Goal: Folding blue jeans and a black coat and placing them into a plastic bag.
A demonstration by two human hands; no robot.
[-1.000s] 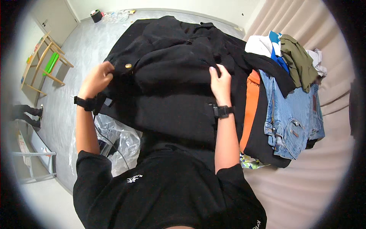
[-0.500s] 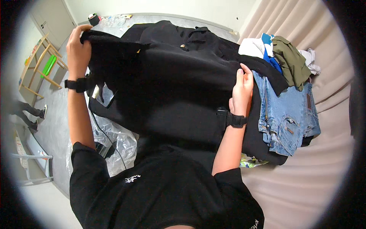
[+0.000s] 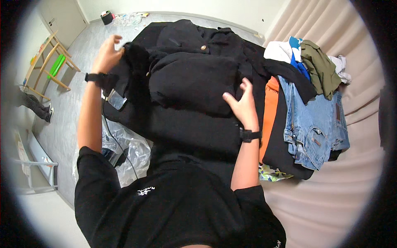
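A black garment with a gold-coloured button (image 3: 203, 48) lies spread on a surface covered in black cloth. Over its middle sits a folded, bulging black part (image 3: 194, 80); whether this belongs to the same garment I cannot tell. At the far left my left hand (image 3: 108, 56) has its fingers bent but apart, right beside a bunched black fold (image 3: 135, 62). My right hand (image 3: 244, 103) is open at the right edge of the folded part, thumb and fingers spread. Black bands circle both wrists.
Blue jeans (image 3: 312, 124) lie at the right, with an olive garment (image 3: 317, 68) and white and blue clothes behind. An orange strip (image 3: 271, 111) shows beside the jeans. Clear plastic (image 3: 134, 159) and a dark cable (image 3: 113, 138) are at the left. A wooden chair (image 3: 56, 68) stands beyond.
The black cloth held stretched between both hands has dropped into a folded bulge. Both hands have moved inward and opened, the right one nearer me. The orange strip has come into view.
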